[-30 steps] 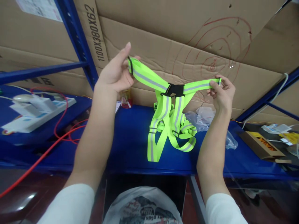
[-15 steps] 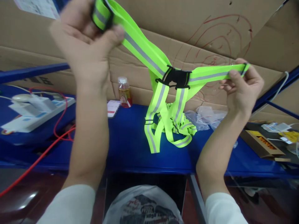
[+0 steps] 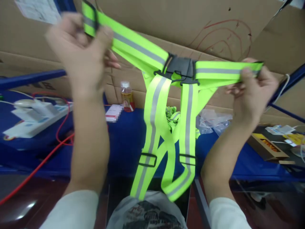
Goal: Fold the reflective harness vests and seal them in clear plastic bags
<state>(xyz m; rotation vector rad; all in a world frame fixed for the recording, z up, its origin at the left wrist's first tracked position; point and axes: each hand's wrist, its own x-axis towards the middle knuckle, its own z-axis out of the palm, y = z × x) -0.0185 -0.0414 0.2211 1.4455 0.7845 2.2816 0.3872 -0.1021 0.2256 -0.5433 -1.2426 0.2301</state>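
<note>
A neon-yellow reflective vest (image 3: pixel 152 122) made of elastic straps with grey stripes hangs stretched between my hands. My left hand (image 3: pixel 83 41), slightly blurred, pinches the strap end by a black slider at the upper left. At the right, my right hand (image 3: pixel 254 84) grips the other strap end beside its slider. A black buckle (image 3: pixel 180 67) joins the straps in the middle. Two straps with black sliders drop from it in loops, past the table's front edge. Behind them, a pile of similar neon straps (image 3: pixel 172 119) lies on the blue table (image 3: pixel 124 136), partly hidden.
A bottle (image 3: pixel 127 97) and a phone-like white card (image 3: pixel 113 113) stand near the cardboard backing (image 3: pixel 133 73). Clear plastic bags (image 3: pixel 212 119) lie right of the pile. A power strip (image 3: pixel 35 119) with a red cable is at left, an open carton (image 3: pixel 268 148) at right. A printed bag (image 3: pixel 147 211) sits below.
The vest has been lifted off the pile and nearer to me, its lower straps now hanging free. My right hand has shifted right and the left slightly left.
</note>
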